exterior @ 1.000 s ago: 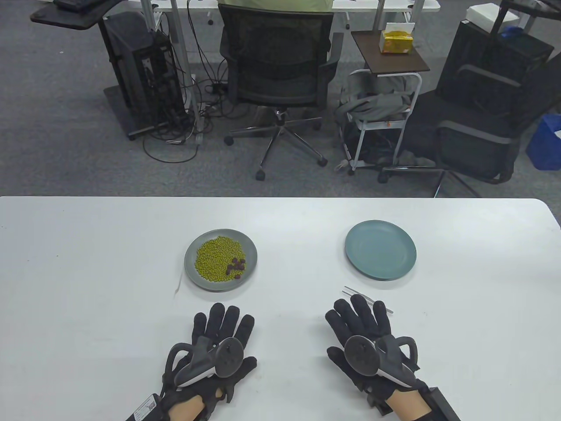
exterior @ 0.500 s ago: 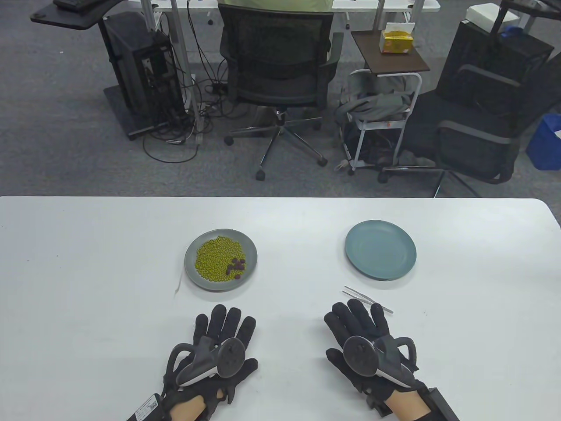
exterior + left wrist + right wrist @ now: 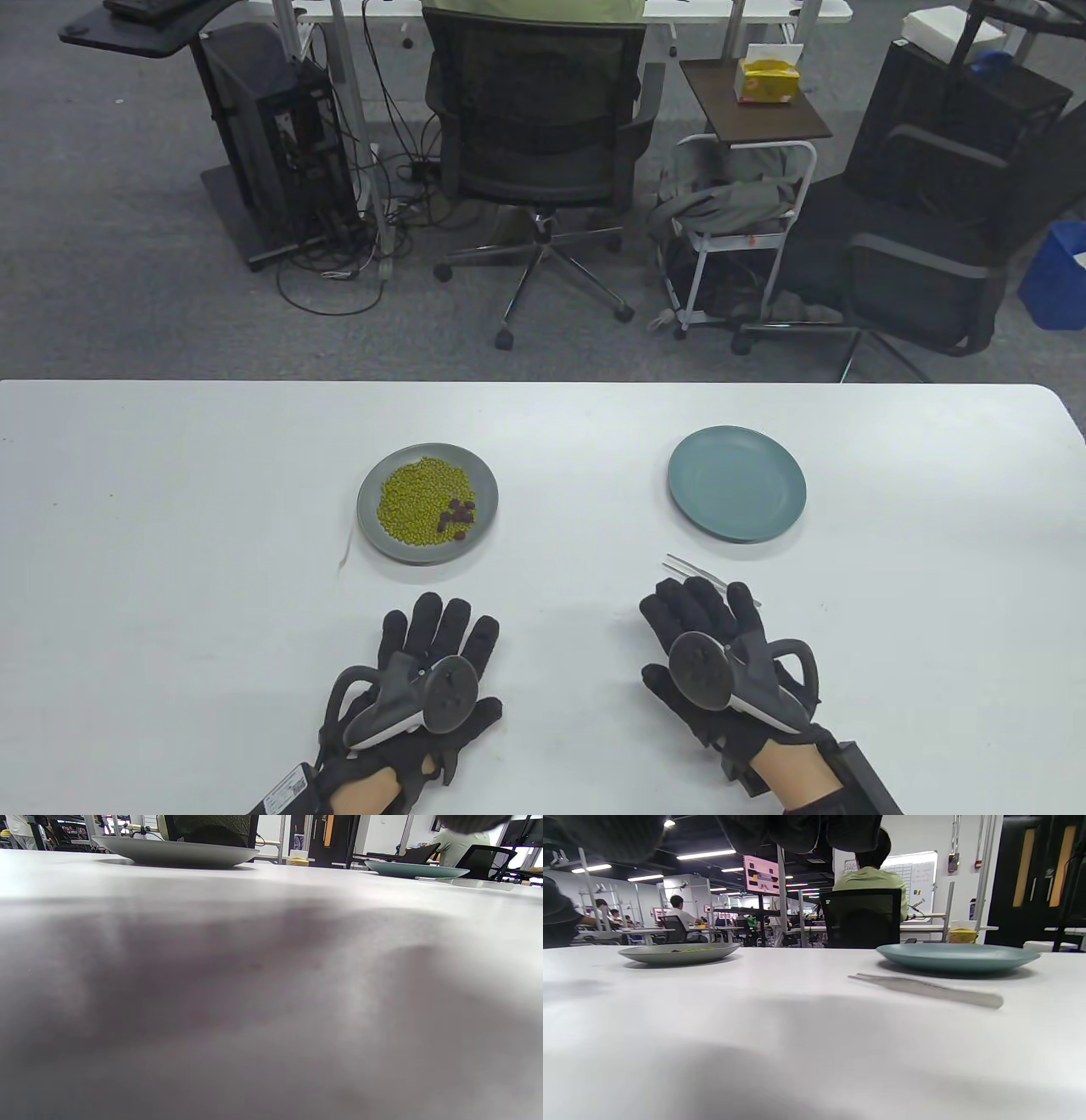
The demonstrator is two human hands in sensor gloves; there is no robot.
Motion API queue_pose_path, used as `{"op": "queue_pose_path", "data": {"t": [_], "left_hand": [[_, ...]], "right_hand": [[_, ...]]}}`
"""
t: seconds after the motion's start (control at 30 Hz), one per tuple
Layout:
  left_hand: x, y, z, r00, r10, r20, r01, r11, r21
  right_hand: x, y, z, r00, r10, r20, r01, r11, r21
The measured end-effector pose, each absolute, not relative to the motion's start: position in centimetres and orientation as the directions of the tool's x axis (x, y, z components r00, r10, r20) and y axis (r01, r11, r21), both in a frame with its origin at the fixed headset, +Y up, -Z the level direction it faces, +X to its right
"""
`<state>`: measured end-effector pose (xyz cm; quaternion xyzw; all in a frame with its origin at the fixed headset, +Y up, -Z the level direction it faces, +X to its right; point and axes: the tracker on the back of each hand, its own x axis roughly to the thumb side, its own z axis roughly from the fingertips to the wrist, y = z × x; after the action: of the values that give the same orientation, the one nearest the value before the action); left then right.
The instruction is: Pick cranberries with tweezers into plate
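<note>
we hadn't really started, teal plate [image 3: 736, 484] was bare, tweezers [image 3: 689, 567] just below it untouched, right hand [image 3: 708, 632] spread flat, gripping nothing

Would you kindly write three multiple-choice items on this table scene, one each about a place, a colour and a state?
1. Where do the tweezers lie?
A. on the grey plate
B. on the table between the teal plate and the right hand
C. beside the left hand

2. What colour are the cranberries?
A. dark red-brown
B. yellow-green
C. white

3. What state is the teal plate in?
A. full of beans
B. holding cranberries
C. bare

Answers:
1 B: the table view shows them just this side of the teal plate, at the fingertips of the right hand.
2 A: they form a dark cluster among the yellow-green beans on the grey plate.
3 C: nothing shows on its surface.
</note>
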<state>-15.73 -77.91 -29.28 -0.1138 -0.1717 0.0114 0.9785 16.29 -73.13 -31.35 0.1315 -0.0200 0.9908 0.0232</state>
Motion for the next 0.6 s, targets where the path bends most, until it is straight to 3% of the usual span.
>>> {"op": "queue_pose_path", "data": {"t": [0.3, 0.6], "left_hand": [[-15.6, -77.9, -29.1, 0.939, 0.065, 0.338, 0.013, 0.975, -0.222], [-15.6, -77.9, -29.0, 0.939, 0.065, 0.338, 0.013, 0.974, -0.224]], "right_hand": [[18.5, -69.3, -35.9, -0.987, -0.094, 0.131, 0.095, -0.995, 0.000], [19.4, -73.1, -41.2, -0.965, -0.260, 0.009, 0.257, -0.948, 0.189]]}}
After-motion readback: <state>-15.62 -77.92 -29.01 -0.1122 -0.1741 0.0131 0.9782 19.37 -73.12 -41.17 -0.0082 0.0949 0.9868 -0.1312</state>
